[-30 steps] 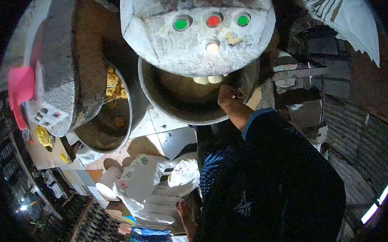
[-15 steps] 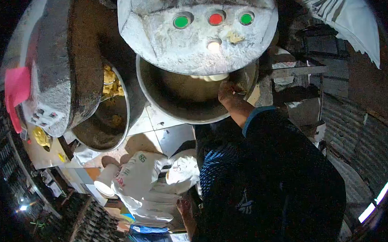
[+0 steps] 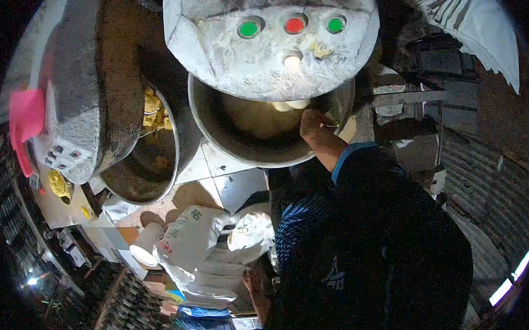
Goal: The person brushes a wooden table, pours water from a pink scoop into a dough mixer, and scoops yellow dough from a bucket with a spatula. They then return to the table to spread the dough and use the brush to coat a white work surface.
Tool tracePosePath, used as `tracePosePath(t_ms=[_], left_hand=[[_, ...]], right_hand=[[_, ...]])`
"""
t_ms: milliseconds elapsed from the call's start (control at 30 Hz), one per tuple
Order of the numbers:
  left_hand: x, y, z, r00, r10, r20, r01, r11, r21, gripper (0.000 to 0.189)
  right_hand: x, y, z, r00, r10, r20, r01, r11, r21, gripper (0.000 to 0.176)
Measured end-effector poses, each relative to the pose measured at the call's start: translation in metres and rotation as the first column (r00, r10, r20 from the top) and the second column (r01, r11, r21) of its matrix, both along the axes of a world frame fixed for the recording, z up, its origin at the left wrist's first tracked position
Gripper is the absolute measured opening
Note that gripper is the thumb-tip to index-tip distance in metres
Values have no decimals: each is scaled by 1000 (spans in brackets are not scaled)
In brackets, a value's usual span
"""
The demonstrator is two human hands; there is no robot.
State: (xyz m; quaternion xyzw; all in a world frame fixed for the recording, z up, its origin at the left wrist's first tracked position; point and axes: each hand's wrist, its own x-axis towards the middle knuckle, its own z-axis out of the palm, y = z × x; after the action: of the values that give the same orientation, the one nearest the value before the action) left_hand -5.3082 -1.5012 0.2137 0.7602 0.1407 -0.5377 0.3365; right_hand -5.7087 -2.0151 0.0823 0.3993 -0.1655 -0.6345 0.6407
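My right hand (image 3: 314, 123) reaches over the near right rim of a large metal mixing bowl (image 3: 216, 130), fingers curled inward close under the machine head. A small yellowish glint shows beside it; I cannot tell what the fingers hold. Pale rounded shapes (image 3: 290, 105) protrude below the mixer head (image 3: 230, 60), left of this hand. A tan layer (image 3: 253, 119) covers the bowl's bottom. Low at my side, my left hand (image 3: 255, 280) hangs with loosely parted fingers, close to white sacks (image 3: 193, 233) and holding nothing visible.
Green and red buttons (image 3: 294, 25) sit on the mixer head. To the left stands a second mixer bowl (image 3: 174, 183) with yellow dough (image 3: 154, 111) on its attachment. A pink scoop-like thing (image 3: 26, 119) is at far left. A white bucket (image 3: 145, 244) lies near the sacks on the tiled floor.
The pale shapes under the mixer head have shifted and look different. My right hand stays in nearly the same place at the bowl, and my left hand has barely moved.
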Motion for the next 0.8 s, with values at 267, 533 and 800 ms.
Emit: tracePosePath(t_ms=[267,533,800], left_hand=[[-8,5,-6,1000,-8,-5,8,1000,-3,46],[-22,11,-8,1000,-2,-8,2,1000,5,46],[-23,14,-11,1000,-9,-19,9,1000,-4,46]], right_hand=[[16,-45,112,110,-881,459,253,472,845,9],[-19,5,-74,999,3,-40,12,925,380,18],[-30,6,-82,920,84,-382,15,968,249,47]])
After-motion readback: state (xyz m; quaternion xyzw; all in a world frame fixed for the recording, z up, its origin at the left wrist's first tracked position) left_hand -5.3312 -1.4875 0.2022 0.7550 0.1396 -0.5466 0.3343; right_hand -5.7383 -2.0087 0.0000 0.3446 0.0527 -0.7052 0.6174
